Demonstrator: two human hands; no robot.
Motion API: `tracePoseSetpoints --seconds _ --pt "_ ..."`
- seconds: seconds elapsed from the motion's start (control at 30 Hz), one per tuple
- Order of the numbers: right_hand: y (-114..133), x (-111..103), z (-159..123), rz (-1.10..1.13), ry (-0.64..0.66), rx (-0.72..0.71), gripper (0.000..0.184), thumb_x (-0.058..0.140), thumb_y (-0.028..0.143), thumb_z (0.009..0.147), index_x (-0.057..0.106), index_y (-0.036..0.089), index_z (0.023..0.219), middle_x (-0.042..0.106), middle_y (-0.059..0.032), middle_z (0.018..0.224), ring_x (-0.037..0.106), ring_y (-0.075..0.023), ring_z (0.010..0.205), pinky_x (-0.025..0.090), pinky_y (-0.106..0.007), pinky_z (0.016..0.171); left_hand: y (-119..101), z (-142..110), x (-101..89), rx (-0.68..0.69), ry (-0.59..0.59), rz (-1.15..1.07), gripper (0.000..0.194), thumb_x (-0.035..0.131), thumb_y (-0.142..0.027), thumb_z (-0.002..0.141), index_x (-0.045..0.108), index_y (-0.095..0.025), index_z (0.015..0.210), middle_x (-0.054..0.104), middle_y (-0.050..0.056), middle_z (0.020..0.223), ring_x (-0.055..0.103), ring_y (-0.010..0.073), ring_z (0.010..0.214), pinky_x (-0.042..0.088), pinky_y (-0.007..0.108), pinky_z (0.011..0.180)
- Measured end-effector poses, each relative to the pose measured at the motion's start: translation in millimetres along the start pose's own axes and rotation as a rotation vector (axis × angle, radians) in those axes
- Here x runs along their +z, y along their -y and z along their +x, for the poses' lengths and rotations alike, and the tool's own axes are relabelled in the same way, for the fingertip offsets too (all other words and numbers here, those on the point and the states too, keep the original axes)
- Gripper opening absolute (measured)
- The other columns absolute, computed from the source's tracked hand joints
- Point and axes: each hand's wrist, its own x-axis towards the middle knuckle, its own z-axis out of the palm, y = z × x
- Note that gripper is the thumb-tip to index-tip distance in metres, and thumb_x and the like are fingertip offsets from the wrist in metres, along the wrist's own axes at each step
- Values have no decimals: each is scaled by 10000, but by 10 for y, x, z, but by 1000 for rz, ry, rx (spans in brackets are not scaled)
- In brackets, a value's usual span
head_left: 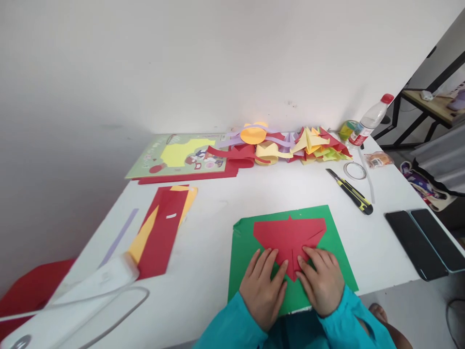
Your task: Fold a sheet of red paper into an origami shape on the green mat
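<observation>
White tabletop [203, 291] bore our green sheet [241, 261] under folded red paper [286, 233]. Our left hand [262, 290] and right hand [324, 281] touched it, fingers slightly spread; uneven pressing risked skewed creases.

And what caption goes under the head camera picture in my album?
Two hands touch folded red paper on a green sheet.

A matte white wall [203, 63] rises behind a white flat-topped table [205, 286]. Rightward, a black-framed, wood-topped shelf [430, 107] stands near grey, creased fabric [445, 157].
</observation>
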Motion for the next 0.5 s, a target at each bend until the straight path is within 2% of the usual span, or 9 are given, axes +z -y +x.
tracePoseSetpoints --seconds 0.23,0.4,0.5 --pt "108 61 -28 -118 14 130 256 460 299 846 646 166 961 605 -137 976 512 -261 845 386 -375 655 177 138 43 63 96 12 311 439 -298 834 588 -229 1098 482 118 1290 357 314 1238 206 592 1009" --pt "300 37 -92 -28 39 109 262 438 292 843 638 185 975 594 -138 1038 527 -259 876 423 -382 699 190 375 92 -19 66 71 451 540 -453 754 604 -166 1096 481 190 1253 337 390 1218 274 596 968" --pt "380 -95 -102 91 104 60 267 462 365 824 634 231 978 613 -93 1069 551 -245 867 444 -372 724 157 524 115 -25 71 104 462 570 -425 730 611 -139 1091 528 205 1145 418 385 1124 303 594 945"
